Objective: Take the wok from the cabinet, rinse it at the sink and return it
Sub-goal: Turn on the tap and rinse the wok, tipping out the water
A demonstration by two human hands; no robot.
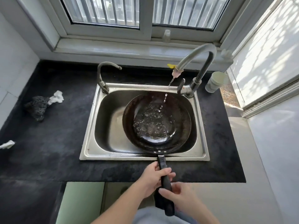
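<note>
A dark round wok [156, 122] rests in the steel sink [90, 136], right of centre, with water pooled in its bottom. A thin stream falls into it from the tall curved tap [200, 55] at the sink's back right. The wok's long black handle [163, 168] sticks out over the counter's front edge. My left hand [153, 178] is wrapped around the handle near its middle. My right hand [178, 196] grips the handle's end, closer to my body.
A second, smaller tap [103, 75] stands at the sink's back left. A dark scrubbing pad with white cloth [42, 104] lies on the black counter [48, 151] to the left. A pale cup [216, 81] sits at the back right. Pale green cabinet doors [80, 202] are below.
</note>
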